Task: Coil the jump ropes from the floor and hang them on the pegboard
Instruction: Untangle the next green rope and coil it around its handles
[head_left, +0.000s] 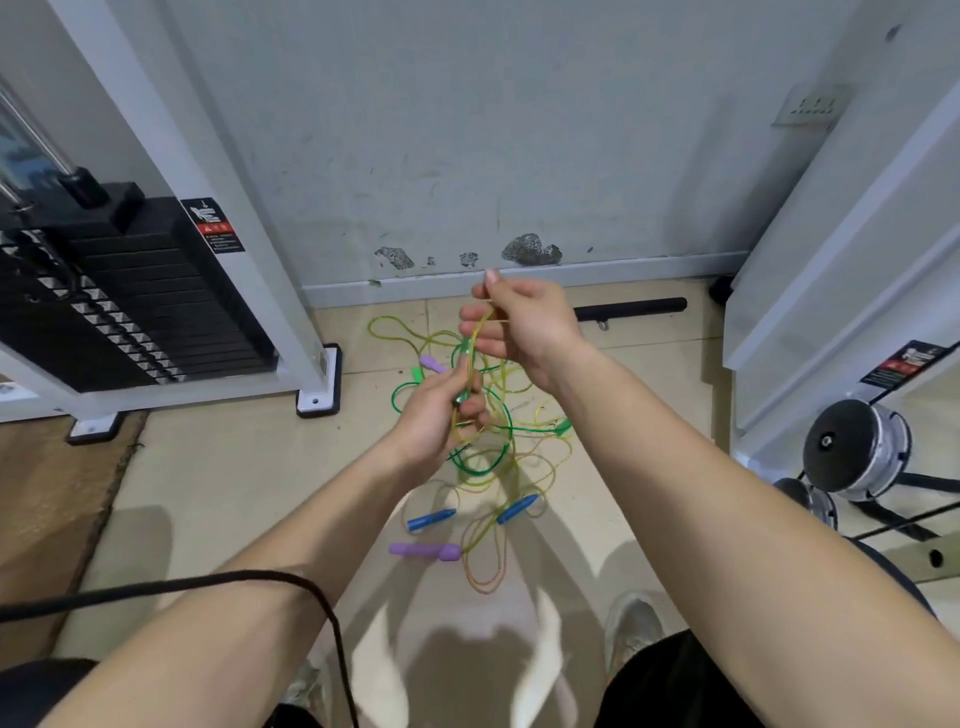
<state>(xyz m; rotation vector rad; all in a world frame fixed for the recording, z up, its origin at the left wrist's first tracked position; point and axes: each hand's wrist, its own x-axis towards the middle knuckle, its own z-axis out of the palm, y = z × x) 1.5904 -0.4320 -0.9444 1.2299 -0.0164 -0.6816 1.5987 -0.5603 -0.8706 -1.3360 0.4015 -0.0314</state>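
Left hand (441, 415) grips a green handle (466, 364), fingers curled round it. Right hand (524, 327), just above, pinches the yellow cord (482, 330) rising from that handle. The other ropes (488, 462) lie tangled on the floor (234, 467) below both hands, a blue handle (431, 519) and purple handle (423, 550) among them.

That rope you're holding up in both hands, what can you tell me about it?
The jump rope is a thin, see-through yellow cord, plastic by its look, with a green piece, seemingly a handle. The left hand holds that piece with gathered cord; the right hand pinches the cord higher up, holding a short stretch taut. The rest drops into the tangle of ropes on the floor; its far end cannot be traced.
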